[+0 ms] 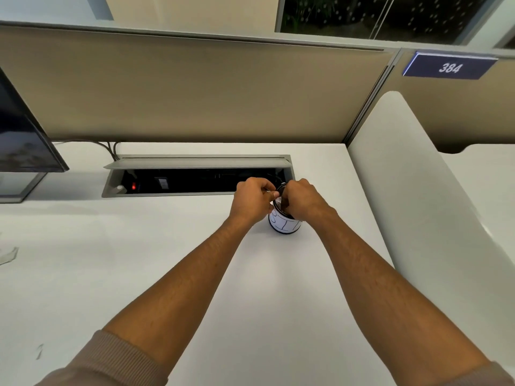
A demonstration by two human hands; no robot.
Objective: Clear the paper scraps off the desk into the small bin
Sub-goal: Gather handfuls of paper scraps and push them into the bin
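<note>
A small round bin (284, 224), white-labelled with a dark rim, stands on the white desk (139, 260) toward the back right. Both my hands are over its mouth. My left hand (252, 200) has its fingers curled and pinches a small white paper scrap (271, 194) at the bin's rim. My right hand (302, 199) is curled over the right side of the rim, its fingertips hidden inside the opening; what it holds cannot be seen. A thin paper scrap (8, 254) lies at the desk's far left edge, and a tiny one (39, 351) near the front left.
An open cable tray (195, 179) with sockets and a red light is sunk into the desk just behind the bin. A monitor (22, 135) stands at the back left. A beige partition runs along the back, a white divider (404, 176) on the right.
</note>
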